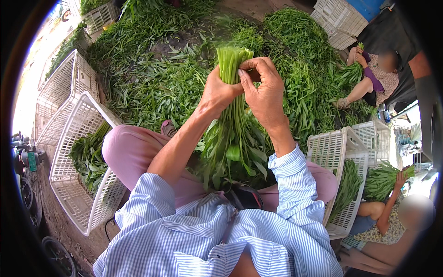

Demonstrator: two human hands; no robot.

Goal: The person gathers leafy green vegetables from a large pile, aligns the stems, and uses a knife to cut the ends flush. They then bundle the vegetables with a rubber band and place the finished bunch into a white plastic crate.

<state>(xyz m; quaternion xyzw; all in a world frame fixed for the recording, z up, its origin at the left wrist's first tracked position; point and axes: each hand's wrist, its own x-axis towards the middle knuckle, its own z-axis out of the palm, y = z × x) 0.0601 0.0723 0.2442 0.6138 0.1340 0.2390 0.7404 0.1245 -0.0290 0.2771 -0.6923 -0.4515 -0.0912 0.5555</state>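
A bundle of water spinach [231,65] hangs upside down before me, its cut stem ends up and its leaves trailing between my knees. My left hand [219,90] is wrapped around the stems just below the cut ends. At the right side of the bundle is my right hand [264,90], thumb and forefinger pinched together against the stems. Whether a thin stem or tie sits in that pinch cannot be made out. A broader green leaf [233,153] shows among the hanging stems.
Loose greens [155,83] cover the ground ahead. White plastic crates stand at my left [71,194] and right [325,149], both holding greens. Two co-workers sit to the right, one in purple sleeves [375,81], another holding a bundle [386,178]. Wheels [59,256] show at lower left.
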